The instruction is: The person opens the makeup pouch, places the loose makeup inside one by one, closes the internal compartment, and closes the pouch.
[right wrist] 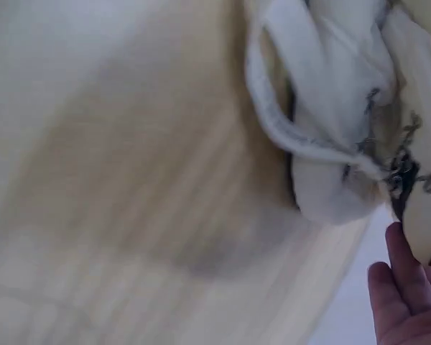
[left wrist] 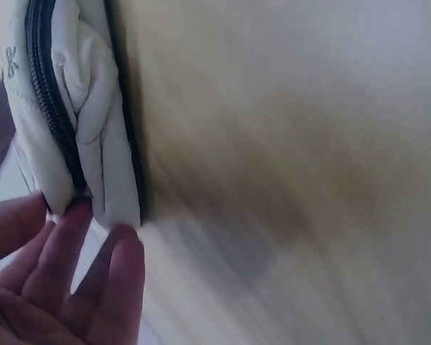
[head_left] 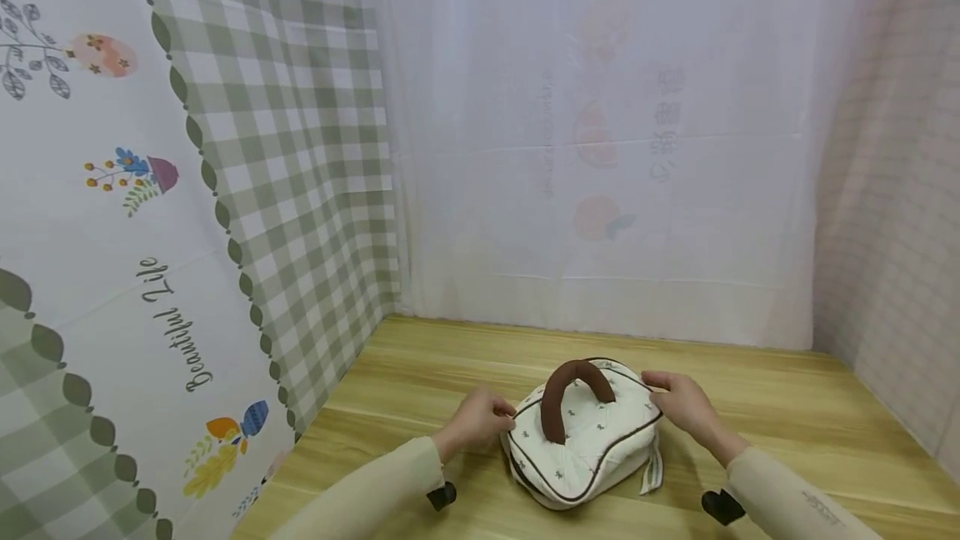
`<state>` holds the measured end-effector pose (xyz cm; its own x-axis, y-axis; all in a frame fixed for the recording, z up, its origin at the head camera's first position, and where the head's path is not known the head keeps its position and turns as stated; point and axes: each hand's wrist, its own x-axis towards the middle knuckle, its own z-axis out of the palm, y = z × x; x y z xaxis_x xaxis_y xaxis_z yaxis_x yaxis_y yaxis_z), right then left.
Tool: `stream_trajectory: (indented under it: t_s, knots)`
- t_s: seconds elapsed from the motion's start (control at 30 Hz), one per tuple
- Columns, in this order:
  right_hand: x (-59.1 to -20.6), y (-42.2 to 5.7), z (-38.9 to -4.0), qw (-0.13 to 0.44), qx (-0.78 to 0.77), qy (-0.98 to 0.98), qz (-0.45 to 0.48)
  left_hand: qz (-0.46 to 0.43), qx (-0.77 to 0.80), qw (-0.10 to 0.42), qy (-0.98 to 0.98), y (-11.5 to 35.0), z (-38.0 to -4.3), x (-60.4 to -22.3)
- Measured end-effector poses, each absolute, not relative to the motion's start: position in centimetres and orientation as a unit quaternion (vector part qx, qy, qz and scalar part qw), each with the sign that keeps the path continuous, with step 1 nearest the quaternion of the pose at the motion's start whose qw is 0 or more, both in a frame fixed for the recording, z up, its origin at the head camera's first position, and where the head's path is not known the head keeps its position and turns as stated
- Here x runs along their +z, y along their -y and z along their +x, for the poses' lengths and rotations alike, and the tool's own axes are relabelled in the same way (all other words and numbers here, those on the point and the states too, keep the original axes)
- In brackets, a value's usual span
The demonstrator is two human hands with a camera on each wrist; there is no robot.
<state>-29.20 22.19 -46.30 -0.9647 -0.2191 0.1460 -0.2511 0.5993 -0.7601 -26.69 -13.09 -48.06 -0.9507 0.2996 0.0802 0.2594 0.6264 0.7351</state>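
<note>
A small white bag (head_left: pixel 600 440) with dark piping, a small scattered print and an arched brown handle (head_left: pixel 553 407) lies on the wooden table. At its left end my left hand (head_left: pixel 477 422) pinches the edge. The left wrist view shows those fingertips (left wrist: pixel 75 212) at the end of the black zip (left wrist: pixel 50 93). My right hand (head_left: pixel 686 407) holds the bag's far right edge between thumb and fingers. In the right wrist view its fingertips (right wrist: pixel 396 241) meet the edge below a white strap loop (right wrist: pixel 273 115) that hangs from the side.
Wood-grain table (head_left: pixel 420 357) surface surrounds the bag. A green-checked printed cloth (head_left: pixel 300 107) hangs along the left, a pale sheet (head_left: pixel 487 148) at the back and another curtain (head_left: pixel 900 232) on the right. Black straps (head_left: pixel 442 496) show below both wrists.
</note>
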Motion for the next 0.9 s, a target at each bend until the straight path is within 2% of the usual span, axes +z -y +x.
stream_trajectory:
  t_s: [0.47,0.67,0.9]
  knots:
    - [-45.9,-20.7,-31.1,-0.017,0.441,0.882,0.166,0.164,0.363,-0.025,-0.917,12.2,-23.2,-48.0]
    - [-45.8,-20.4,-29.8,-0.001,0.432,0.885,0.173,0.152,0.353,-0.025,-0.923,12.4,-24.6,-47.9]
    - [-45.7,-20.0,-26.8,0.043,0.368,0.916,0.155,0.168,0.34,-0.022,-0.925,12.2,-28.0,-46.8]
